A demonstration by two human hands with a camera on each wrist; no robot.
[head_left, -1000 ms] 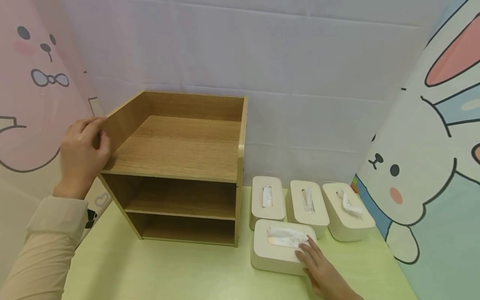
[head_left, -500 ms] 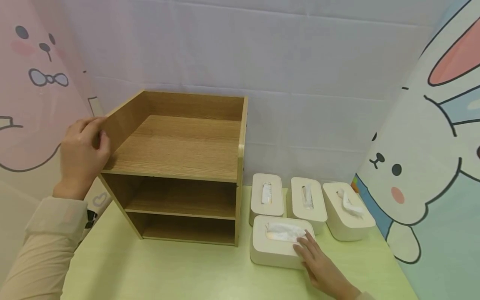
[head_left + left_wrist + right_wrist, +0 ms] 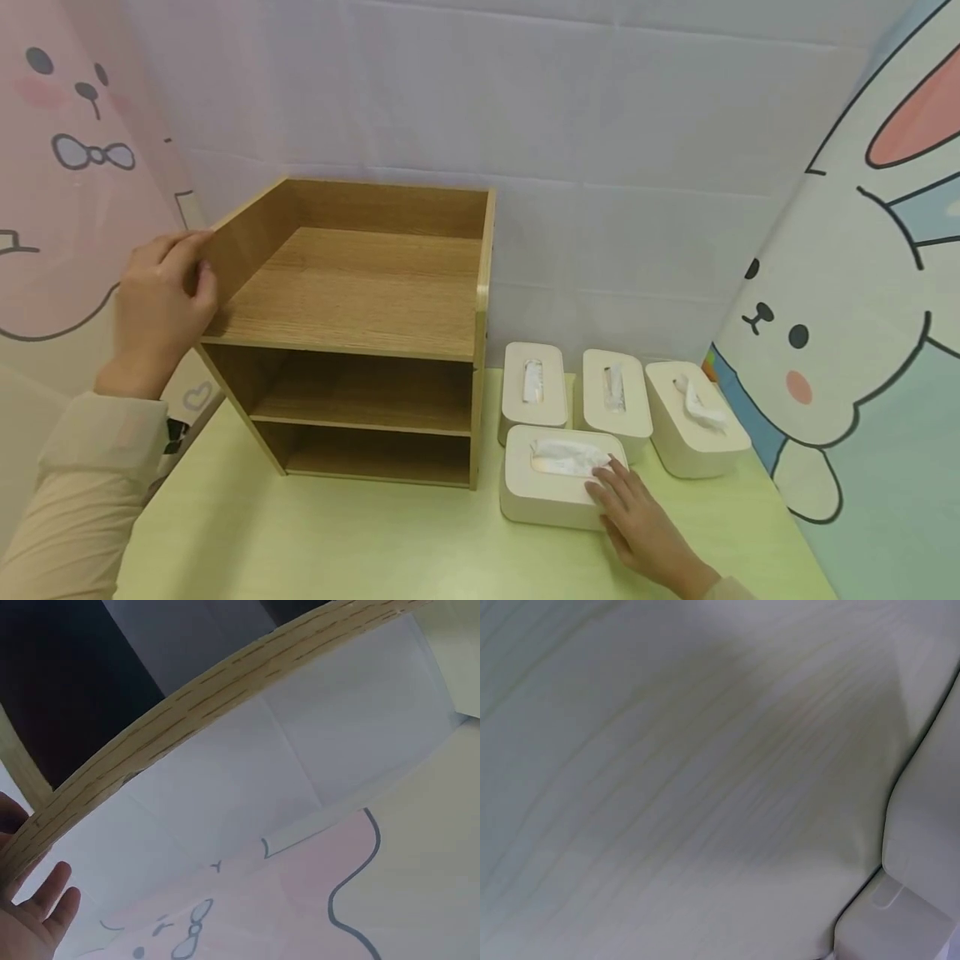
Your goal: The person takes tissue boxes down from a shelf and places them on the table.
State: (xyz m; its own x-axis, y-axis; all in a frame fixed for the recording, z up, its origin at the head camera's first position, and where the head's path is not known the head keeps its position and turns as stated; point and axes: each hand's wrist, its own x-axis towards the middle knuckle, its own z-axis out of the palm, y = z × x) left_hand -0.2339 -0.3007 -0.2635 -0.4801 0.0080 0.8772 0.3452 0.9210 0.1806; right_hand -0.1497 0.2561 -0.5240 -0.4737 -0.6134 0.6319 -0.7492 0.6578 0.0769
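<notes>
A wooden shelf unit (image 3: 474, 367) with an open top tray and two compartments below stands on the table. My left hand (image 3: 159, 304) grips its left side panel near the front top corner; in the left wrist view the fingers (image 3: 51, 889) lie against the panel edge (image 3: 172, 712). To the right of the unit, a cream tissue box (image 3: 551, 510) lies crosswise, a white tissue showing in its slot. My right hand (image 3: 645, 525) rests on the right front corner of its lid with loosely extended fingers. In the right wrist view, box sides (image 3: 922, 817) show at the right edge.
Three more cream tissue boxes stand behind in a row: a left one (image 3: 513, 408), a middle one (image 3: 637, 417) and a right one (image 3: 690, 462). The pale green table (image 3: 360, 542) extends in front. White cloth (image 3: 637, 208) hangs behind, with cartoon-printed cloths on both sides.
My right hand has pushed the crosswise tissue box slightly away, toward the back. The left and middle boxes behind it have shifted back a little too. My left hand keeps its grip.
</notes>
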